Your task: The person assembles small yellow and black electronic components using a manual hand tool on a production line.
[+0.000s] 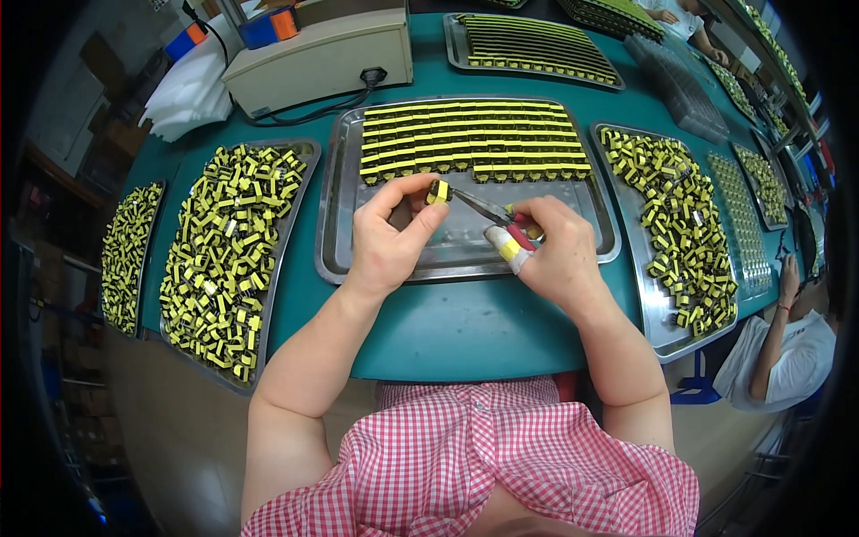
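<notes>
At my far left, a tray carries a loose heap of small black-and-yellow parts, and just beside it a larger metal tray is piled with the same kind. Behind these lie white foam sheets, next to a beige box-shaped machine with a black cable plugged into its side. My left hand is raised over the middle tray, thumb and fingers pinched around one black-and-yellow block, which sits at my fingertips, near the tidy rows filling the tray's far half. The slim jaws of the pliers point at that block from the right; whether they touch it I cannot tell. My right hand is closed around their red handles, with white and yellow wrapping on one digit. Farther back on the green surface, another tray holds more rows. To my right, a metal tray bears another loose pile, with clear plastic trays behind it and a person in white beyond.
</notes>
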`<state>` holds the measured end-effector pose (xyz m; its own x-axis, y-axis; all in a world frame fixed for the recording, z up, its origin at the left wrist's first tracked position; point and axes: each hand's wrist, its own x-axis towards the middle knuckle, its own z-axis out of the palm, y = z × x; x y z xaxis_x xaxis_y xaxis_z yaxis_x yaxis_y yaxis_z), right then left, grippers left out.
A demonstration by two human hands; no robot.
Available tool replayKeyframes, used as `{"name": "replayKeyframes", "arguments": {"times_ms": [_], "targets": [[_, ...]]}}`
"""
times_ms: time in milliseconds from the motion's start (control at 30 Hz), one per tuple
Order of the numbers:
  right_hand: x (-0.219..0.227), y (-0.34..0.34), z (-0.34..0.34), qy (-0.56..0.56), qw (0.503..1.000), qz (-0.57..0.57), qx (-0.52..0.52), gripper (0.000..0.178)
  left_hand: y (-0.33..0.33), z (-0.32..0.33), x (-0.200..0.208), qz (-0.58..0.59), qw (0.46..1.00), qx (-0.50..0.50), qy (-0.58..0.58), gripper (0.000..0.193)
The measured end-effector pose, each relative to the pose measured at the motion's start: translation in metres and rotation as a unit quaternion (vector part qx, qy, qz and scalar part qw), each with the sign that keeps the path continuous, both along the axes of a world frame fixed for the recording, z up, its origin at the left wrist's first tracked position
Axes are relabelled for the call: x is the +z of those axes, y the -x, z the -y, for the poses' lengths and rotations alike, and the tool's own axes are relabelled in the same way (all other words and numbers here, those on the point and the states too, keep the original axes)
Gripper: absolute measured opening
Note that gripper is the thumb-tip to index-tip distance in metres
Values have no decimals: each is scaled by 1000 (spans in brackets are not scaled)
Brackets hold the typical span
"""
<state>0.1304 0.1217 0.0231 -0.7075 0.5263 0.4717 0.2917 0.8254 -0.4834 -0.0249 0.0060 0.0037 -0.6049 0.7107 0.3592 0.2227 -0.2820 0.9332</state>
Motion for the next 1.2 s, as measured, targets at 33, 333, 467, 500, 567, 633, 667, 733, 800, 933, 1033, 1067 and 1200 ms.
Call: {"name": "replayKeyframes", "arguments": {"times_ms": [33, 333, 467, 500, 567, 633, 667, 733, 800, 933, 1033, 1067, 1200], "targets": [[0, 0, 0, 2, 1000, 5, 0, 29, 0, 0, 0, -4, 1000, 0, -1, 28], [0, -1, 0, 1, 1000, -1, -5, 29, 1, 2, 0, -11, 1000, -16, 16, 30], [2, -2, 0, -13, 1000, 3, -10, 29, 2, 2, 0, -19, 999, -15, 24, 30], [2, -2, 0, -18, 1000, 3, -13, 28, 2, 2, 0, -19, 999, -17, 28, 29], [3, -3, -1, -25, 1000, 4, -16, 28, 2, 2, 0, -20, 999, -20, 32, 29], [3, -3, -1, -39, 999, 4, -23, 27, 2, 2, 2, -45, 998, -14, 52, 29], [2, -3, -1, -40, 999, 4, -23, 27, 2, 2, 2, -45, 998, -14, 51, 29], [2, -4, -1, -29, 999, 5, -37, 23, 2, 2, 2, -66, 996, -12, 61, 28], [3, -4, -1, -48, 998, 5, -31, 25, 1, 2, 2, -58, 997, -6, 50, 27], [0, -1, -5, -13, 1000, 7, 6, 28, -2, 0, 0, 49, 998, -19, 28, 27], [-3, 1, -5, 48, 999, -7, 17, 29, -1, 0, 0, 79, 996, -45, 20, 28], [-3, 2, -4, 49, 999, -7, 17, 29, 0, 0, 0, 79, 996, -45, 21, 28], [-3, 1, -3, 45, 999, -17, 19, 31, 1, 0, -1, 78, 996, -45, 13, 31]]}}
